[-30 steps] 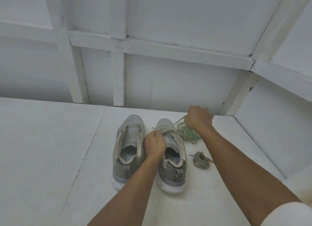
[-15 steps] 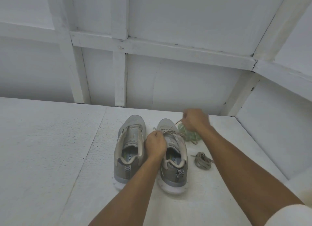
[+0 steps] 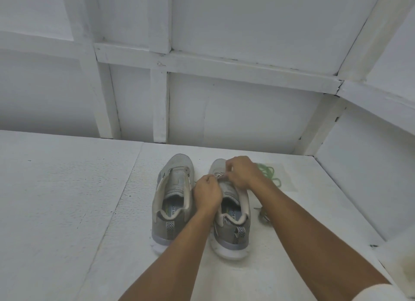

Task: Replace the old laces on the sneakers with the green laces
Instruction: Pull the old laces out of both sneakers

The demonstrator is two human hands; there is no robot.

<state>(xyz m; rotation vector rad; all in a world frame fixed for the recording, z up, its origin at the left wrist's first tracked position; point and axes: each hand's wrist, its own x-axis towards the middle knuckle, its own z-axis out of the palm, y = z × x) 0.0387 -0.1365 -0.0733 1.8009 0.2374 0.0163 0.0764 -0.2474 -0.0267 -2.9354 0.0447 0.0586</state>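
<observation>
Two grey sneakers stand side by side, toes pointing away from me. The left sneaker (image 3: pixel 173 195) has no lace in it. On the right sneaker (image 3: pixel 233 213) an old beige lace (image 3: pixel 219 176) is still threaded near the toe. My left hand (image 3: pixel 207 194) grips the right sneaker at its tongue. Just beyond it, my right hand (image 3: pixel 241 172) pinches the old lace over the eyelets. The green laces (image 3: pixel 270 173) lie bunched to the right of the toe, partly behind my right wrist. A removed old lace (image 3: pixel 263 216) is coiled by the right sneaker, mostly hidden by my forearm.
The sneakers sit on a white textured surface (image 3: pixel 67 199) with a seam running down its left part. White framed wall panels (image 3: pixel 224 112) close it off at the back and on the right. A clear plastic wrapper (image 3: pixel 288 179) lies under the green laces.
My right hand, which held a lace end pulled out to the right, has come back left to the eyelets. My left hand stays on the right sneaker.
</observation>
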